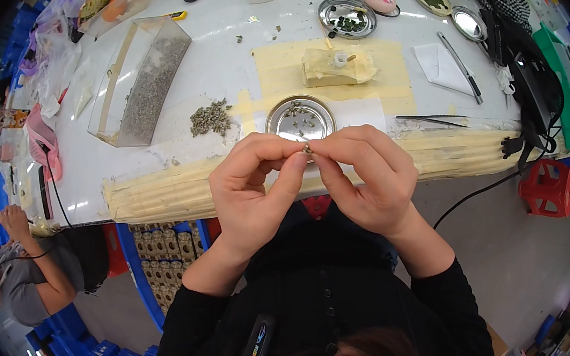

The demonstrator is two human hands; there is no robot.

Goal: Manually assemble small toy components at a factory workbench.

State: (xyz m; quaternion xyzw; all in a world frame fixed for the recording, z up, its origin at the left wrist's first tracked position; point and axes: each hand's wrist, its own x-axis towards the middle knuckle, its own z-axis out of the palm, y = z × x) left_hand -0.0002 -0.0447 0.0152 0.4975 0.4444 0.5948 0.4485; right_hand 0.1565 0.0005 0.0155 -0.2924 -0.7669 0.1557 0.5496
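My left hand [256, 182] and my right hand [369, 177] meet above the near table edge, fingertips pinched together on one tiny grey-green piece [307, 149]. Just beyond the fingers sits a small round metal dish [284, 123] with a few similar bits in it. A loose heap of the same grey-green pieces [211, 118] lies on the white table [194, 48] to the left of the dish. Both forearms wear black sleeves.
A clear plastic box [143, 77] of small grey pieces lies at left. Farther back are a yellowish block [332, 69] with a small white cap, a second metal dish [348, 16], black tweezers [432, 119], a knife-like tool [461, 66] and cables. A red stool [546, 187] stands at right; another person [28, 268] sits lower left.
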